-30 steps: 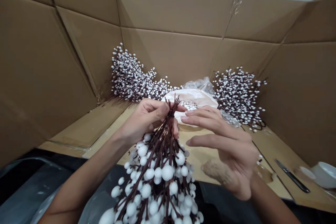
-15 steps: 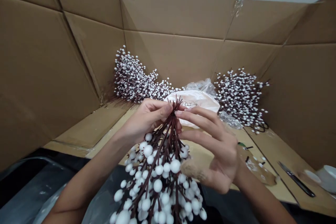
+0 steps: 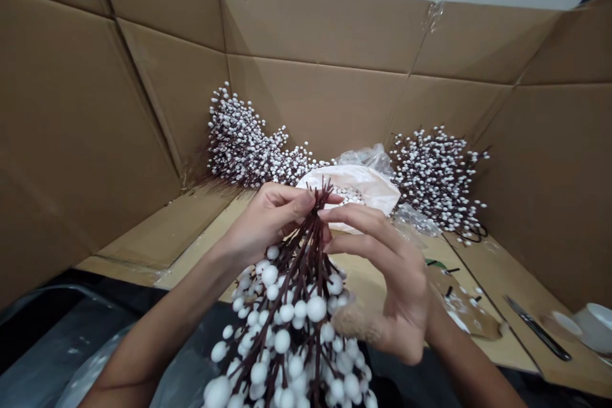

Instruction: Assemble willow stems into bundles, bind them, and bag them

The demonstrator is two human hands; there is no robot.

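A bunch of artificial berry stems point(image 3: 308, 306), dark brown with white balls, hangs upside down in front of me. My left hand point(image 3: 275, 217) pinches it near the cut stem ends, thumb in front and fingers behind. The bare tips stick up above that grip. From the right, my right hand point(image 3: 387, 274) reaches in with its index and middle fingertips against the gathered stems. Its thumb stands well apart, close to the white balls, and wears a tan, fuzzy-looking covering. Whether anything thin lies under the right fingertips, I cannot make out.
Cardboard walls point(image 3: 315, 102) enclose the work surface. Piles of berry stems lean at the back left point(image 3: 243, 140) and back right point(image 3: 437, 182). Between them lies a white plastic bag point(image 3: 370, 185) holding small white balls. A knife point(image 3: 538, 328) and a white cup point(image 3: 595, 325) sit at right.
My right hand has shifted slightly left and down along the stems, its fingertips still against them. The left hand keeps its pinch. The bunch has swayed slightly.
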